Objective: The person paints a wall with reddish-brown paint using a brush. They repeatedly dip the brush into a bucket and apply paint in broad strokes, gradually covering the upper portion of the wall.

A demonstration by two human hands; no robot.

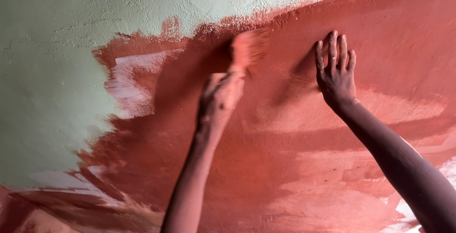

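Note:
A rough plastered wall fills the view, pale green [52, 85] at the left and top, coated in wet red-brown paint [285, 166] across the middle and right. My left hand [219, 97], smeared with paint, grips the handle of a wide paintbrush [248, 47]. Its bristles are blurred and press on the wall near the upper edge of the red area. My right hand [336, 74] lies flat on the painted wall to the right of the brush, fingers pointing up and slightly apart, holding nothing.
The paint edge is ragged along the top and left. Thin, streaky patches [130, 83] show lighter wall through the red at the left, and paler streaks [403, 109] run across the right and lower right.

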